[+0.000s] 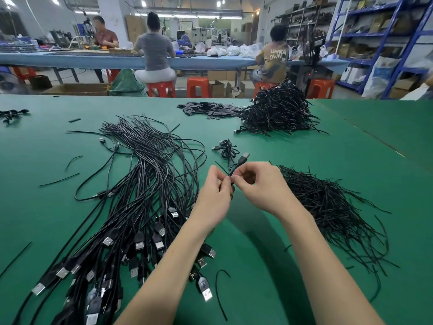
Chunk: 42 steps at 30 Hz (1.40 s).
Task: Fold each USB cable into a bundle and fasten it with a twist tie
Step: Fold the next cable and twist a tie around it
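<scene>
Both hands meet over the middle of the green table (pixel 269 266). My left hand (pixel 214 195) grips a folded black USB cable (pixel 241 160), whose plug sticks up past the fingers. My right hand (pixel 260 184) pinches a thin black twist tie against the bundle; the tie itself is mostly hidden by the fingertips. A large spread of loose USB cables (pixel 145 188) lies to the left, plugs toward me. Loose twist ties (pixel 328 207) are heaped on the right. One tied bundle (pixel 226 148) lies just beyond my hands.
A tall heap of tied cable bundles (pixel 278 113) sits at the far right, with a flat pile of small black parts (pixel 208 109) beside it. Stray ties lie scattered on the table, one near me (pixel 219 294). Seated people work at a bench behind.
</scene>
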### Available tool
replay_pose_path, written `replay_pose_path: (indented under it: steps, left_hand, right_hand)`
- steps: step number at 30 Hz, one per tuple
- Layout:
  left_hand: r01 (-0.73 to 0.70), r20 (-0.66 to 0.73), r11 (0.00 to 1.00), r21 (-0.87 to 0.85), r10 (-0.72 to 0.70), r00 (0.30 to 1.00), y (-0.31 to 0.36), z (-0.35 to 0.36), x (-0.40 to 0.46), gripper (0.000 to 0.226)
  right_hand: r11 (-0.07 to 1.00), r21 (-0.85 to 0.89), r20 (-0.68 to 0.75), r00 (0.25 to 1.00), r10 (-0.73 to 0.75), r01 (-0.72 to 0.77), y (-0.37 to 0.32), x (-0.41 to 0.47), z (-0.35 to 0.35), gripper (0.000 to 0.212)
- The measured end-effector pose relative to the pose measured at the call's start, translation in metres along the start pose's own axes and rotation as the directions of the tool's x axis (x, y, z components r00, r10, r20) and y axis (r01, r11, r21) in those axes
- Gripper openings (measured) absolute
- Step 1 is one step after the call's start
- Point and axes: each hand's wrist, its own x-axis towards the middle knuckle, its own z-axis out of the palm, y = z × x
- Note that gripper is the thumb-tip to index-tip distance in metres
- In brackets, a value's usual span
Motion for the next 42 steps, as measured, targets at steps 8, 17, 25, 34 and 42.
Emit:
replay_pose_path:
  steps: [8, 17, 25, 34, 42]
  left_hand:
    - [0.013, -0.014, 1.000, -0.005, -0.013, 1.000, 0.006, -0.005, 0.002, 0.026]
    - [0.095, 0.010, 0.938, -0.334, -0.097, 0.995, 0.011, -0.008, 0.001, 0.025]
    - [0.103, 0.113, 0.876, -0.472, -0.055, 0.992, 0.019, -0.009, -0.004, 0.026]
    - [-0.036, 0.601, 0.989, -0.142, 0.116, 0.791, 0.027, -0.023, -0.013, 0.021]
    - [-0.149, 0.387, 0.955, 0.258, 0.040, 0.921, 0.020, -0.014, -0.010, 0.021]
  right_hand:
    - [0.998, 0.003, 0.051, 0.997, 0.055, -0.055, -0.004, 0.001, -0.002, 0.010]
    - [0.667, 0.590, 0.358, 0.888, 0.289, -0.455, 0.006, -0.003, -0.014, 0.004]
    - [0.205, 0.769, 0.491, 0.765, 0.417, -0.605, 0.018, -0.002, -0.006, 0.021]
    - [0.585, 0.718, 0.453, 0.892, 0.019, -0.377, 0.045, -0.014, -0.044, 0.030]
    - [0.997, 0.062, 0.224, 0.973, -0.050, 0.037, 0.011, -0.006, -0.048, 0.023]
